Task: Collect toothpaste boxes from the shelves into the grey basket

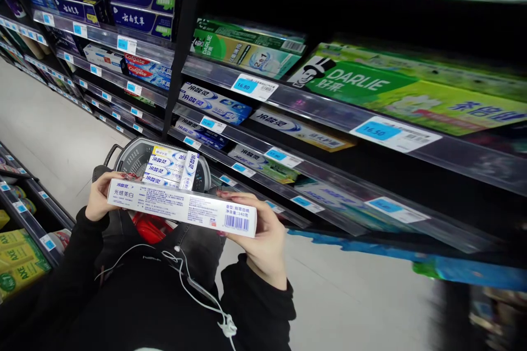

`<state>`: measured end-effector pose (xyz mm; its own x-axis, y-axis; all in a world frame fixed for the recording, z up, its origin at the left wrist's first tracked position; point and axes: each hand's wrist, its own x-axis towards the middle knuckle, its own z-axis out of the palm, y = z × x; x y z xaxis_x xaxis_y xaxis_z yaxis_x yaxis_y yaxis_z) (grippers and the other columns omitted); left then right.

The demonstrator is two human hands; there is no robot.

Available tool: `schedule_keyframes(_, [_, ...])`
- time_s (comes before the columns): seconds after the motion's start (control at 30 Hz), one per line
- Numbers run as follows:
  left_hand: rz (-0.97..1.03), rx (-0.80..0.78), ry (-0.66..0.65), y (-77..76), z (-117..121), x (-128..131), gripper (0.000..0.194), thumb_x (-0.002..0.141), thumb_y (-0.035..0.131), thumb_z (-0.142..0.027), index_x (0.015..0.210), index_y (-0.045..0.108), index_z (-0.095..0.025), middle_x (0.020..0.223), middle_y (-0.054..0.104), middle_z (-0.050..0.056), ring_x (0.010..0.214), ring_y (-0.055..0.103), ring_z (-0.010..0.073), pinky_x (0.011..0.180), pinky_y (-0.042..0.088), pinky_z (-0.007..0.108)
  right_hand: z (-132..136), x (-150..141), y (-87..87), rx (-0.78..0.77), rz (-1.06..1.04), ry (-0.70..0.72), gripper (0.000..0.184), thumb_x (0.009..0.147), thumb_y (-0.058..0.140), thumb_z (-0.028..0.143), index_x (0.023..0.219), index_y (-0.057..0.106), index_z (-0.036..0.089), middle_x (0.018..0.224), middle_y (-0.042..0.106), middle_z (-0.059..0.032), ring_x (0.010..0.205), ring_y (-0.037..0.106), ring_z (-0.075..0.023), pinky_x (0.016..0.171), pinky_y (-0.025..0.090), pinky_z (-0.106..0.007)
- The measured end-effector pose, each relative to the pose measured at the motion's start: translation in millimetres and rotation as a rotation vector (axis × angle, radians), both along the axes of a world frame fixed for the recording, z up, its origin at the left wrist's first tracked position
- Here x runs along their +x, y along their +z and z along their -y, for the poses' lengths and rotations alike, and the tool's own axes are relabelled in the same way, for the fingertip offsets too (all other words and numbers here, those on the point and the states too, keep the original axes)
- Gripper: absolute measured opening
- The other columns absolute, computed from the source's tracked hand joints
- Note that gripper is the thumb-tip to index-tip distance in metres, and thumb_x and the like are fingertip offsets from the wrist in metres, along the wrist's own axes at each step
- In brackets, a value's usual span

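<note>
Perhaps the toothpaste carton (181, 205), pinched endwise between left hand (100, 196) and right hand (263, 233) above what seems a basket (123, 160), could slip if either grip loosened.

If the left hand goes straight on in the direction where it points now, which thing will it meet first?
Beyond the long white box that the left hand holds, the stacked boxes look first in line. They seem to lie lower, though, so it might pass above them.
</note>
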<state>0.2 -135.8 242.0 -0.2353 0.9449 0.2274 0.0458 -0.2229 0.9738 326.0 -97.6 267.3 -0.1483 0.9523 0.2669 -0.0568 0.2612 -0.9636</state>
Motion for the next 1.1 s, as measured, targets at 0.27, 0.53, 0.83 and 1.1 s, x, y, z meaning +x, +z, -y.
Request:
schedule_keyframes(0.27, [0.03,-0.039,-0.012,-3.7,2.6,-1.7,0.059,0.041,0.095,-0.036,0.092,0.071,-0.019,0.097,0.07,0.011,0.095,0.067,0.0261,0.087,0.055,0.039,0.9,-0.6,-3.1,-0.037,0.012,-0.015,0.044,0.061,0.087,0.036,0.098,0.066,0.026,0.101,0.069,-0.0077,0.099,0.066,-0.0301,0.086,0.054,-0.049])
schedule_keyframes(0.53, [0.032,0.018,-0.05,-4.0,3.5,-2.3,0.056,0.046,0.094,-0.028,0.097,0.07,-0.021,0.1,0.071,0.009,0.097,0.067,0.0241,0.088,0.054,0.035,1.4,-0.7,-3.0,-0.042,0.021,-0.007,0.046,0.06,0.088,0.035,0.099,0.066,0.026,0.102,0.069,-0.0085,0.099,0.066,-0.0302,0.087,0.054,-0.049])
schedule_keyframes(0.83, [0.006,-0.009,-0.017,1.1,2.4,0.2,0.056,0.043,0.094,-0.033,0.093,0.071,-0.019,0.097,0.072,0.01,0.093,0.067,0.0249,0.084,0.055,0.035,2.2,-1.9,-2.3,-0.05,0.01,-0.007,0.044,0.061,0.087,0.034,0.099,0.066,0.027,0.102,0.069,-0.0075,0.1,0.066,-0.0297,0.086,0.054,-0.047])
schedule_keyframes(1.1, [-0.016,-0.108,-0.01,16.5,-0.3,7.5,0.056,0.045,0.091,-0.035,0.094,0.072,-0.015,0.087,0.074,0.009,0.079,0.069,0.0221,0.068,0.057,0.028,2.2,-3.2,-11.0,-0.273,-0.026,-0.036,0.052,0.06,0.084,0.049,0.103,0.067,0.024,0.099,0.07,-0.0064,0.09,0.066,-0.0251,0.074,0.054,-0.034])
